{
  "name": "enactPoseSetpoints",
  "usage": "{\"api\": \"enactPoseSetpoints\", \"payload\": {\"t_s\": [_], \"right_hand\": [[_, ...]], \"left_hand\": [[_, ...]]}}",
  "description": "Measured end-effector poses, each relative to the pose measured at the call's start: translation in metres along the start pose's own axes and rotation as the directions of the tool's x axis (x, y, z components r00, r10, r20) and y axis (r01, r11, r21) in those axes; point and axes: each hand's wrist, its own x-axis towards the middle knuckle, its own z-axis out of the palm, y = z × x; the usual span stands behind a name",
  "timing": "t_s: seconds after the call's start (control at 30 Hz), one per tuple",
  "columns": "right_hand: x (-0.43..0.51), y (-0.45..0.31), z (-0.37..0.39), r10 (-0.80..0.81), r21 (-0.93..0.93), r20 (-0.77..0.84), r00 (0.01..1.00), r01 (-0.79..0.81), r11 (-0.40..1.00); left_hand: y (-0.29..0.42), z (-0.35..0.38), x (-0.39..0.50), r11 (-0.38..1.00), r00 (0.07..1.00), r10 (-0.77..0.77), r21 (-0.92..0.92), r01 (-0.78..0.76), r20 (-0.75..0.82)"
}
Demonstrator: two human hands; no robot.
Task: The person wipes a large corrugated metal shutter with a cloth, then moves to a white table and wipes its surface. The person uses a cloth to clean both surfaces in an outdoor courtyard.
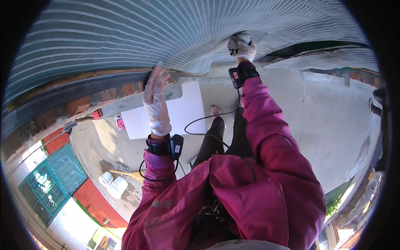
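A wide blue-grey sheet with white stripes (125,34) hangs across the top of the view, rippled toward the right. My right hand (247,50), in a clear plastic glove, is closed around a bunched grey-and-black cloth (240,39) against the sheet. Its edges are slightly blurred. My left hand (156,93), gloved the same way, is raised with fingers extended and nothing visible in it. Its fingertips overlap the sheet's lower edge beside a thin wooden strip (103,72); whether they touch is unclear.
A brick ledge (78,105) runs along the left under dark textured material (62,89). Below lies a white board (190,109) on the concrete floor (275,100). A black cable (200,119) loops near my legs. White containers (117,187) and a broom (131,175) are farther left.
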Motion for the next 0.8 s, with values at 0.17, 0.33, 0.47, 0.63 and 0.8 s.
{"api": "enactPoseSetpoints", "payload": {"t_s": [0.17, 0.33, 0.47, 0.63, 0.8], "right_hand": [[-0.096, 0.044, 0.077, -0.020, -0.490, 0.471, 0.882, 0.281, 0.825], [-0.134, 0.032, 0.080, -0.236, -0.491, 0.574, 0.784, 0.560, 0.668], [-0.058, 0.029, 0.055, 0.113, -0.118, 0.353, 0.929, -0.076, 0.990], [0.082, -0.001, -0.040, -0.056, 0.475, 0.020, 0.998, 0.040, 0.879], [0.126, -0.056, -0.115, -0.043, 0.041, -0.519, 0.854, 0.075, 0.996]], "left_hand": [[0.002, 0.000, 0.000, 1.000, 1.000, -0.018, 0.003, 0.018, 0.006], [0.001, 0.002, 0.001, 0.995, 0.998, 0.054, 0.087, -0.055, 0.012], [-0.001, 0.001, 0.001, 0.983, 0.996, 0.083, 0.160, -0.088, 0.037], [-0.001, -0.001, 0.000, 0.992, 0.998, 0.054, 0.115, -0.057, 0.030], [-0.001, 0.002, 0.001, 0.993, 0.997, 0.066, 0.098, -0.069, 0.036]]}}
